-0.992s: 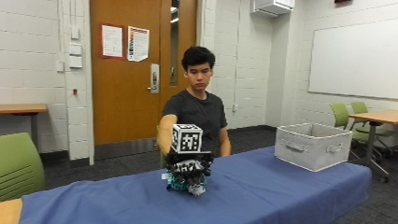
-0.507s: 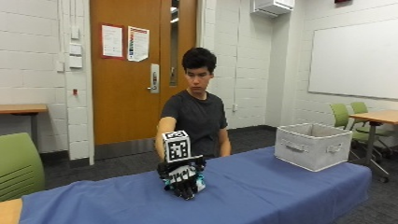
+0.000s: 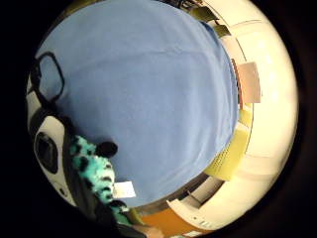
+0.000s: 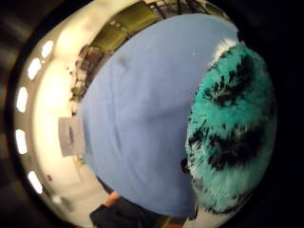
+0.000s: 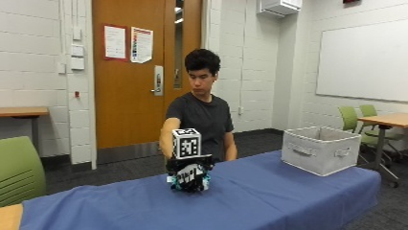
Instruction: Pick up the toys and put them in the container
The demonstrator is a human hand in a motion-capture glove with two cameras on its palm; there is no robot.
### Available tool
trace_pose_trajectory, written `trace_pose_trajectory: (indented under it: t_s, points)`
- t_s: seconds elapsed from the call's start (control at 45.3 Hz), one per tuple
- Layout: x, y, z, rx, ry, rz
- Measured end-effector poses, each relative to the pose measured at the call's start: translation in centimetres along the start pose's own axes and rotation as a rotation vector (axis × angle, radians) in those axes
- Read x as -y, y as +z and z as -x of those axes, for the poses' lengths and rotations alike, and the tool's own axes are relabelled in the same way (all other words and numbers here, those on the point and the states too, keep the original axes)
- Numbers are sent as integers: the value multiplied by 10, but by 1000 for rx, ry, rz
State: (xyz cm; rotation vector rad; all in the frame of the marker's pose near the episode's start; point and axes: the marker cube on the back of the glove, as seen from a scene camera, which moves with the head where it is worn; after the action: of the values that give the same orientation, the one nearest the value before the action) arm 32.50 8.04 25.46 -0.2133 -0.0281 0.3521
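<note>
A teal plush toy (image 5: pixel 172 180) with black spots sits at the middle of the blue-covered table (image 5: pixel 274 201). My gloved right hand (image 5: pixel 189 173) is on top of it, fingers curled down around its sides. The toy (image 4: pixel 232 133) fills much of the thumb side palm view, close against the palm, with blue cloth (image 4: pixel 137 109) beyond. In the little finger side view its fur and a white tag (image 3: pixel 124 189) show beside the glove. Whether the toy touches the cloth I cannot tell. The container, a pale grey fabric bin (image 5: pixel 321 149), stands open on the table's right end, well apart from the hand.
Bare blue cloth lies between the hand and the bin. A green chair (image 5: pixel 19 167) stands off the table's left end. More green chairs (image 5: pixel 357 117) and a wooden table (image 5: pixel 382 120) are behind the bin. The person stands behind the table.
The gloved hand dipped and tilted over the toy, then straightened a little. It stays at the same spot on the table. The bin has not moved.
</note>
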Motion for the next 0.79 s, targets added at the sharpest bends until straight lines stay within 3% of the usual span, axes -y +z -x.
trace_pose_trajectory:
  t_s: [0.221,0.419,0.595,0.794]
  points:
    - [3,-47,6,-3,-15,3]
    - [-3,-132,48,6,-42,-50]
    - [-7,-229,137,12,-177,-220]
    - [-22,-287,251,52,-328,-311]
